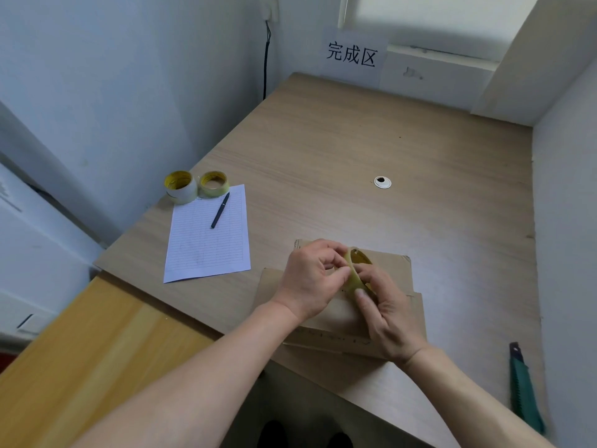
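Both hands hold one roll of tape (pixel 352 274) up on its edge, just above the flat cardboard (pixel 389 265) at the near side of the desk (pixel 355 150); the right hand (pixel 389 315) has its fingers curled round the roll, with the thumb lying flat on the outside band; the left hand (pixel 310 276) is curled too, and its thumb and a finger pinch at the rim, most likely feeling for the loose end; the roll looks light and quite stiff, so it should not squash in a soft grip; the outside is smooth and may slip, so it is best held through the hole in the middle or by the two flat sides; the end of the tape is thin and sticky and may fold onto itself, so it should be peeled slowly with a fingernail; two more rolls (pixel 197 185) sit well apart by the paper (pixel 206 250) and pen (pixel 220 210); a knife (pixel 525 389) lies off to the right
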Demonstrator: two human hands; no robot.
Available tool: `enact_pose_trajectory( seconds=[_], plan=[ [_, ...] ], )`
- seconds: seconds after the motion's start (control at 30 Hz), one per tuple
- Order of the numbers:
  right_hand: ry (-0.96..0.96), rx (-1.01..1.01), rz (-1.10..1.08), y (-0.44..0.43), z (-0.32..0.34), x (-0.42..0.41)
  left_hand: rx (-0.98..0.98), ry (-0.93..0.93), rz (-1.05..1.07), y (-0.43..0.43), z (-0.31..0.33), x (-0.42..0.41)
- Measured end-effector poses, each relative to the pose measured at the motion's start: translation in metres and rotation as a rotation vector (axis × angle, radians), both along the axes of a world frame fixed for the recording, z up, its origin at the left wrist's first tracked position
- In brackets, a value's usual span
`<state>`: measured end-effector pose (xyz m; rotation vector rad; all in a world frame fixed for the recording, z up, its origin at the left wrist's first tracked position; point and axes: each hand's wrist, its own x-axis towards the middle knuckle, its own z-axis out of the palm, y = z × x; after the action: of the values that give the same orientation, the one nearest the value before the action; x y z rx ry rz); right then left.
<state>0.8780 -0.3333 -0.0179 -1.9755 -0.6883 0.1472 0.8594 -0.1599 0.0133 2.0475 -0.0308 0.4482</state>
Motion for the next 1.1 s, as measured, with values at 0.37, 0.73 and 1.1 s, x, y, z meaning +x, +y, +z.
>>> enact_pose_trajectory(
  seconds=[0.37,0.73,1.1],
  plan=[
    [-0.038,-0.122,0.006,0.003,-0.01,-0.007,-0.055,0.117,0.145,-0.007,-0.009,-0.01],
    [-0.158,-0.109,-0.041,0.009,-0.02,-0.005,-0.278,0.286,0.223,0.002,-0.009,-0.01],
    [-0.198,-0.15,-0.033,0.013,-0.022,-0.005,-0.411,0.555,0.186,0.0,-0.003,-0.005]
  ],
)
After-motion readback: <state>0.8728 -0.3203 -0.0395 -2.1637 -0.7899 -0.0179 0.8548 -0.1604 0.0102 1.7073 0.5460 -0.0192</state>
